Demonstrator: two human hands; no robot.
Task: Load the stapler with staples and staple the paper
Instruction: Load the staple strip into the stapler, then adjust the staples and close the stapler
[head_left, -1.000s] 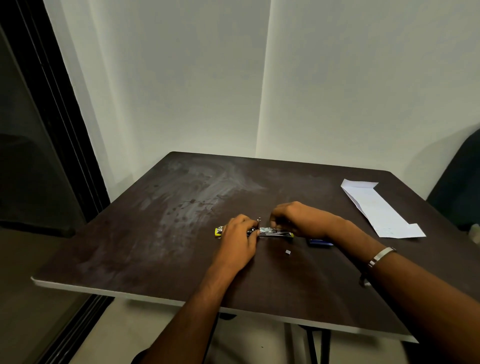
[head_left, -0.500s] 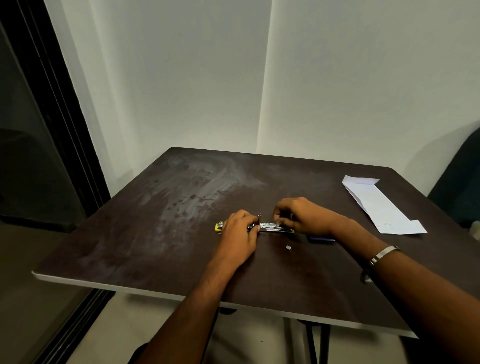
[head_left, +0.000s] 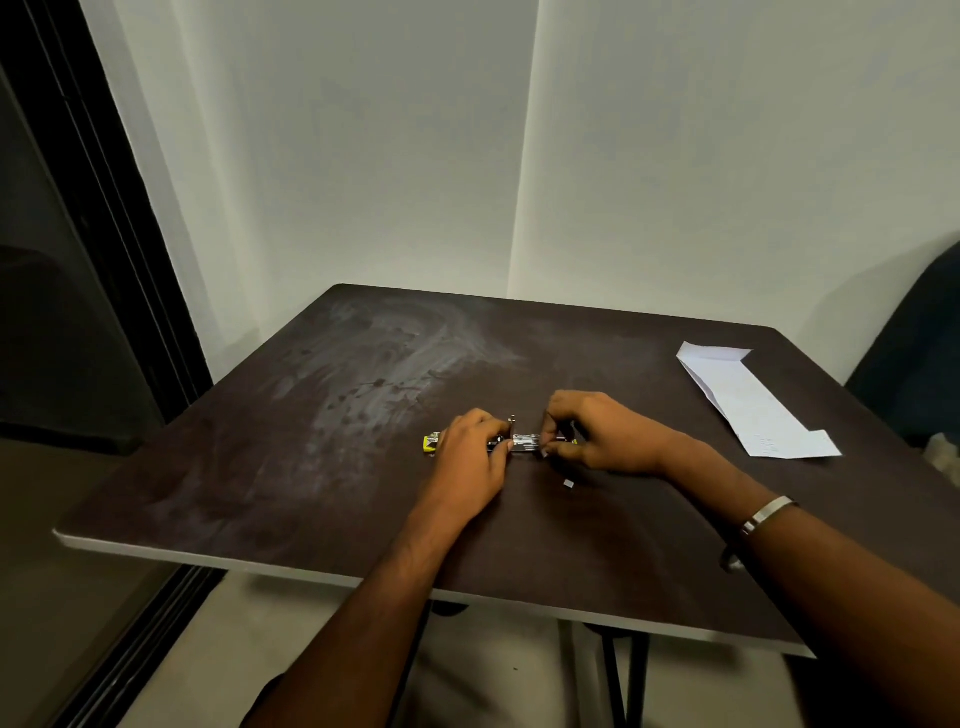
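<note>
Your left hand (head_left: 470, 457) lies palm-down, clamped over the stapler (head_left: 524, 442) mid-table (head_left: 260, 467); your right hand (head_left: 597, 434) curls in, fingertips pinching its metal channel — paper (head_left: 748, 405) lies well apart, far right.

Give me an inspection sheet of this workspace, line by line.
Surface: dark brown table, pale smudges on its far left part.
Job's things: stapler lying opened out flat near the table's middle, yellow end showing at the left; folded white paper lying apart at the far right.
Clutter: small pale scrap just in front of the stapler; what it is cannot be told.
Hands: left hand pressed on the stapler; right hand pinching at its metal channel, bracelet on that wrist.
Cables: nothing seen.
Surroundings: white walls, dark door frame at left, dark chair at right.
</note>
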